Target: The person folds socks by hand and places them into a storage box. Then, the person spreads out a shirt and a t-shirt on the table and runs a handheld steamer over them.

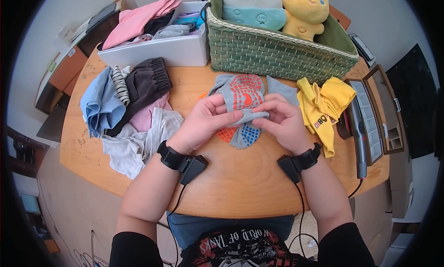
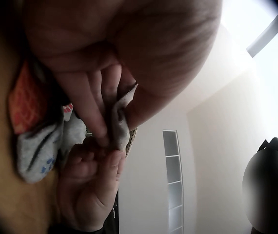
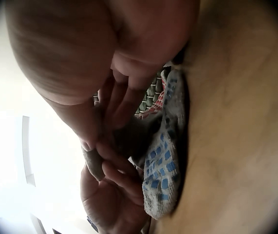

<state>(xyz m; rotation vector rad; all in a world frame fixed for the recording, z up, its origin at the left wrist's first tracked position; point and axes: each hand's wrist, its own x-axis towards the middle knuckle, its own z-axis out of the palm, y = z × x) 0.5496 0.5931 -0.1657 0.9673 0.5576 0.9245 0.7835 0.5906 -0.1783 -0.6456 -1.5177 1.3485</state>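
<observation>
Gripping a soft gray knit sock (image 1: 247, 98) in front of the torso, just above the worktop (image 1: 240, 188), with both hands on it. Pretty grippy-looking stuff, covered in raised red-orange dots and blocks around a curvy motif. Pinched at the folded gray edge by left hand (image 1: 206, 123), with thumb laid along the fabric and fingers curled behind. Pinched from the other side by right hand (image 1: 289, 126), between thumb and bent fingers. Nearly touching at the tips, and seen really close up in both wrist views. Angled inward at the forearms, with wrists raised a little off the wood and chunky black wrist units (image 1: 192, 170) strapped on.

Right beneath and around, more gray knit: an orange-patterned piece (image 1: 226, 135) and a blue-checked piece (image 1: 250, 135), kinda floppy and rounded at the end.

Off to the left, a loose heap with smooth blue cloth (image 1: 101, 105), a striped roll (image 1: 120, 85), dark trousers (image 1: 148, 84) gathered at the elastic waist, and crumpled pale gray cloth (image 1: 134, 147). Over to the right, a wrinkly yellow garment (image 1: 323, 110). At the back, a smooth white box (image 1: 166, 54) full of fabric, beside a chunky green woven basket (image 1: 277, 56) with plush toys (image 1: 303, 17) inside.
</observation>
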